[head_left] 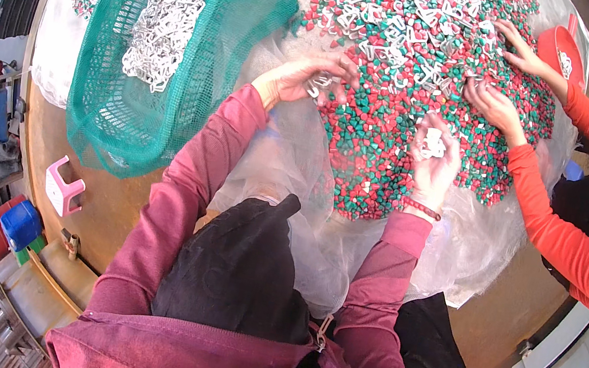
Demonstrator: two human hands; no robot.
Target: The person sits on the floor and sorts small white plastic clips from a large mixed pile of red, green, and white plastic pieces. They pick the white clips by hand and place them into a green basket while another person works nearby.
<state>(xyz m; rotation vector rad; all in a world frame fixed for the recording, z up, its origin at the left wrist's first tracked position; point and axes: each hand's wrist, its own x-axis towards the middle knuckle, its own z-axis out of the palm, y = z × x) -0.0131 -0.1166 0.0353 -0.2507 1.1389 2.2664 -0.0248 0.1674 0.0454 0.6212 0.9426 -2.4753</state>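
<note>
In the left hand [297,82], the fingers are partly curled and spread toward the pellets [357,183]; at least one white hook [318,87] is held at the thumb side, its long axis too blurred to tell. The right hand [439,169] is turned palm up over the near part of the red and green heap, its fingers loosely bent, half open, around a small cluster [433,143] of white hooks.

By far the most loose hooks [418,25] are strewn beyond both hands, up the heap, with their long axes pointing in mixed directions. The basket [87,71], green and draped in net, is set to the left, its long side running away from the wearer; more hooks [163,37] are piled inside. It is the left hand that is nearer to the basket; the right is set well apart from it, across the heap. Beyond the right hand, the pellets are reached into by a co-worker's hands [495,108], near a red bowl [553,46].
</note>
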